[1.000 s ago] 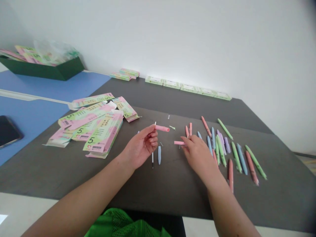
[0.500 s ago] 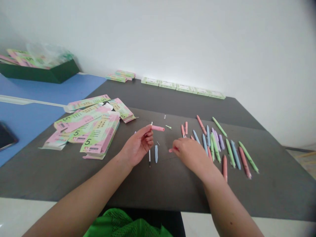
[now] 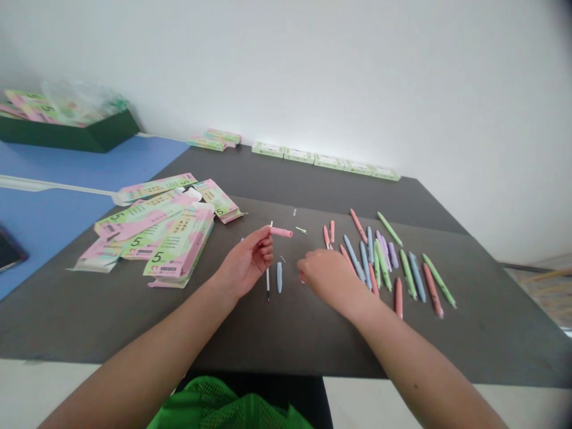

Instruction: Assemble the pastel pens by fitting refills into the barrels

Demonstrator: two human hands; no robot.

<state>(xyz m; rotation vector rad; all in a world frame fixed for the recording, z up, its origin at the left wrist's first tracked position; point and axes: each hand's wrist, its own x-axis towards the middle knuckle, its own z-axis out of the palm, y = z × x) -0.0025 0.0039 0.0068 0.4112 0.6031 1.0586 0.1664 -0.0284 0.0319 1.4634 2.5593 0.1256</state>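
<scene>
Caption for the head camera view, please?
Left hand holds a pink tube beside scattered colorful pens on a dark table.

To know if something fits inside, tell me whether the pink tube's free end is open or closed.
Open: the pink tube in the left hand shows a darker round hole there.

"What is the left hand (image 3: 248, 262) holding?"
"A pink tube (image 3: 281, 232), between thumb and fingers."
"And the right hand (image 3: 328, 277)?"
"A small pink piece (image 3: 302, 280), mostly hidden by its fingers."
"Between them?"
"A blue barrel (image 3: 279, 278) on the dark table (image 3: 286, 348)."
</scene>
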